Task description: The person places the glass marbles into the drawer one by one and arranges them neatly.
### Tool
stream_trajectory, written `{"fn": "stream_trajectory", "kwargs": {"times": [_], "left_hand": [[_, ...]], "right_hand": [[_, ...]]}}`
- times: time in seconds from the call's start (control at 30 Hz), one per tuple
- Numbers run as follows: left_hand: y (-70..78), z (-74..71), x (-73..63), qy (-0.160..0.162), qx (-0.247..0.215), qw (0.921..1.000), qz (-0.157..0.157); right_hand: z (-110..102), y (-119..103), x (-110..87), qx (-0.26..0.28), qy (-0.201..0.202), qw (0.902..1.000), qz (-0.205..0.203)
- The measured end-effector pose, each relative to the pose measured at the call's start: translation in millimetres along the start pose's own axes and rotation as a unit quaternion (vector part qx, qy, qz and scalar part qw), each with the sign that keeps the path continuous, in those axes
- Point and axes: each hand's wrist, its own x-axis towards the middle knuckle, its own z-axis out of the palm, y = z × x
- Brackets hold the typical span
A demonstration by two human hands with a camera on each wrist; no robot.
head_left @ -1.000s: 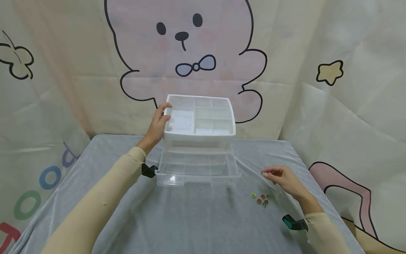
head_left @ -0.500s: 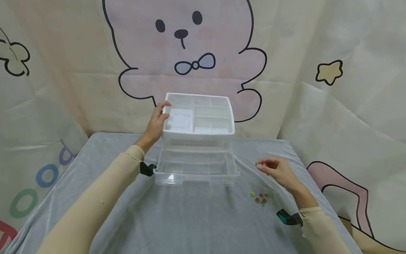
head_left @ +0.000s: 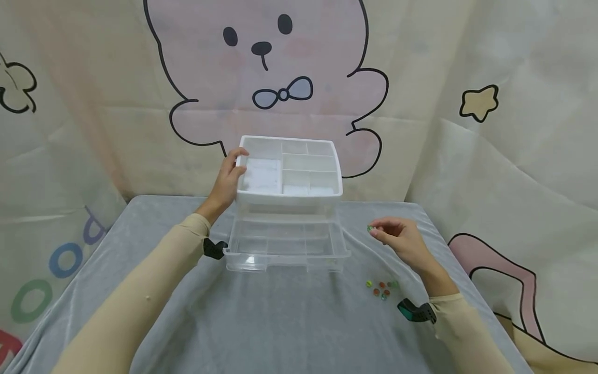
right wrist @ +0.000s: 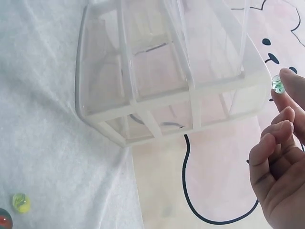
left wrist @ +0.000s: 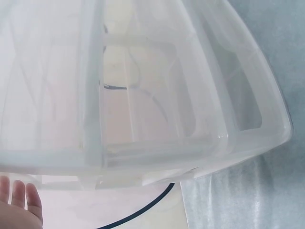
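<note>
A clear plastic storage box (head_left: 287, 210) with a white divided tray (head_left: 263, 176) on top stands near the back of the table, its lower clear drawer (head_left: 287, 262) pulled out. My left hand (head_left: 226, 179) grips the tray's left rim, thumb over the edge; only some of its fingers (left wrist: 33, 200) show in the left wrist view. To the right of the box, my right hand (head_left: 399, 239) pinches a green-and-clear marble (right wrist: 278, 84) between thumb and forefinger, above the cloth. Several other marbles (head_left: 376, 292), reddish, green and yellow, lie on the cloth below that hand.
A grey cloth (head_left: 280, 327) covers the table. Behind it hangs a curtain with a printed bear (head_left: 289, 119), and more printed curtains (head_left: 523, 182) close in both sides. A dark device (head_left: 416, 311) is strapped at the right wrist.
My right hand has moved up and left with the marble, away from the pile and closer to the box. The left hand keeps its hold on the tray.
</note>
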Motion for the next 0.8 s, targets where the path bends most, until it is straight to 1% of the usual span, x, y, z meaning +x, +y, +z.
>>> {"fn": "stream_trajectory", "kwargs": {"times": [0.07,0.23,0.43,0.5,0.57,0.6,0.67,0.77,0.8], "left_hand": [[0.0,0.8,-0.1,0.0,-0.006,1.0,0.0],[-0.3,0.8,0.5,-0.005,0.0,0.9999,-0.012],[-1.0,-3.8,0.7,0.002,0.005,0.9999,-0.013],[0.2,-3.8,0.6,-0.001,-0.002,0.9999,-0.017],[5.9,-2.9,-0.2,-0.006,-0.011,0.9996,-0.025],[10.3,-2.3,-1.2,-0.007,-0.014,0.9995,-0.029],[10.0,-1.8,-1.0,-0.005,-0.018,0.9994,-0.028],[6.7,-1.4,-0.6,0.002,-0.015,0.9997,-0.022],[2.8,-1.8,0.1,0.004,-0.012,0.9997,-0.019]], "right_hand": [[1,-3,1.1,-0.002,0.001,1.0,-0.003],[6,-10,5.0,0.002,0.004,0.9999,-0.01],[13,-21,18.2,0.008,-0.006,0.9996,-0.027],[16,-23,21.5,0.008,-0.011,0.9993,-0.035],[18,-25,24.3,0.012,-0.016,0.999,-0.039],[20,-26,25.5,0.014,-0.019,0.999,-0.039],[23,-28,27.7,0.013,-0.022,0.9991,-0.032],[29,-32,30.7,0.012,-0.026,0.9994,-0.021],[32,-33,31.8,0.013,-0.029,0.9993,-0.018]]}}
